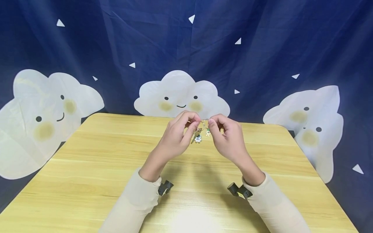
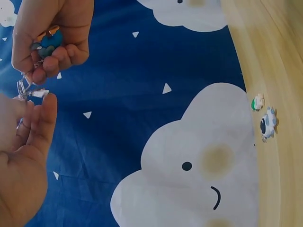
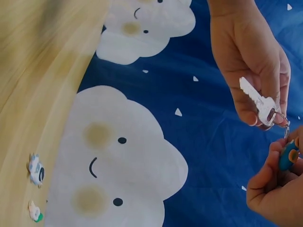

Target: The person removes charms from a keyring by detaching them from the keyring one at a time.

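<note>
A silver key (image 3: pixel 258 101) hangs from a split ring (image 3: pixel 281 116), which a short chain links to a small blue and orange charm (image 3: pixel 288 156). My left hand (image 1: pixel 175 135) pinches the key by its head, close to the ring. My right hand (image 1: pixel 228 137) holds the blue charm, its fingers curled around it. Both hands are raised over the far part of the table, fingertips almost meeting. Past them on the tabletop are a white astronaut figure (image 2: pixel 268 123) and a smaller white and green figure (image 2: pixel 258 102).
The light wooden table (image 1: pixel 87 181) ends just beyond my hands. Behind it hangs a dark blue curtain (image 1: pixel 163 35) printed with smiling clouds and white triangles. A small black camera sits on each wrist, over cream sleeves.
</note>
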`<state>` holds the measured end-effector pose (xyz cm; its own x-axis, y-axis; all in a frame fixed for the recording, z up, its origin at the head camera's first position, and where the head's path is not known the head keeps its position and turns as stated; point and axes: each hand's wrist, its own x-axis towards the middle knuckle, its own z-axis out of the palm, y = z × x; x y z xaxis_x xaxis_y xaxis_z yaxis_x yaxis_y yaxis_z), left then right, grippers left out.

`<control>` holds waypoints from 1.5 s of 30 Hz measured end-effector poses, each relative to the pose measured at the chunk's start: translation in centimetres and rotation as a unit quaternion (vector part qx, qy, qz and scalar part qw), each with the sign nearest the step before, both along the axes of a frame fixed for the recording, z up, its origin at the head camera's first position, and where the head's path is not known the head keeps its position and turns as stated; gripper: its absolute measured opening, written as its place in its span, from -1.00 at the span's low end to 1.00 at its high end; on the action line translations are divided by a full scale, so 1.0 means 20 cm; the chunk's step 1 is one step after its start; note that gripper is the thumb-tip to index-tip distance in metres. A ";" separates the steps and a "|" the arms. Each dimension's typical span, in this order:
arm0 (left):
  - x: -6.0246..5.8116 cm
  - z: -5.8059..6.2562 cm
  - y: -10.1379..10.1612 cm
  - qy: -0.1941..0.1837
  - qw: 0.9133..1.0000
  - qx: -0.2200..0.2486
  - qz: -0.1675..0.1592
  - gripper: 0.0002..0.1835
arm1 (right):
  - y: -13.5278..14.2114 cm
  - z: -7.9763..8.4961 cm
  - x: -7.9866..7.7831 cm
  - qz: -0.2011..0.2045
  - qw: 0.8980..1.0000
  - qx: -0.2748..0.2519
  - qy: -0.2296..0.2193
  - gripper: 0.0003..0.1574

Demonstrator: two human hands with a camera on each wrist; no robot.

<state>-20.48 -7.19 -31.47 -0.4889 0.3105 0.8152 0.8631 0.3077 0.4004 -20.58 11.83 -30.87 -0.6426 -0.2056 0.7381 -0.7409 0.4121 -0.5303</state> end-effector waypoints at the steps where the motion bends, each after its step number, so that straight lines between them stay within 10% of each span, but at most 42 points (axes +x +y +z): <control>1: 0.00 0.00 0.00 0.000 1.000 0.000 0.000 -0.94 | 0.00 0.00 0.00 -0.003 1.000 0.010 0.014 -0.74; 9: 0.00 0.00 0.00 -0.009 1.000 0.003 0.005 -0.95 | 0.00 0.00 -0.01 -0.008 0.997 0.044 0.055 -0.72; 19: 0.00 0.00 0.02 -0.142 0.980 0.118 -0.072 -0.90 | 0.00 0.00 -0.02 -0.007 0.995 -0.007 0.102 -0.75; 30: -0.02 -0.01 0.03 0.021 0.996 0.076 -0.038 -0.86 | 0.00 0.00 -0.02 -0.011 0.994 -0.019 0.106 -0.74; 45: -0.02 -0.02 0.03 0.050 0.997 0.052 -0.018 -0.95 | -0.01 -0.01 -0.02 -0.011 0.994 -0.017 0.108 -0.76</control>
<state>-20.93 -6.49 -31.91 -0.3934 0.2381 0.8880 0.9102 0.2368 0.3397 -21.06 11.68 -31.09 -0.4730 -0.1663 0.8652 -0.8297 0.4144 -0.3739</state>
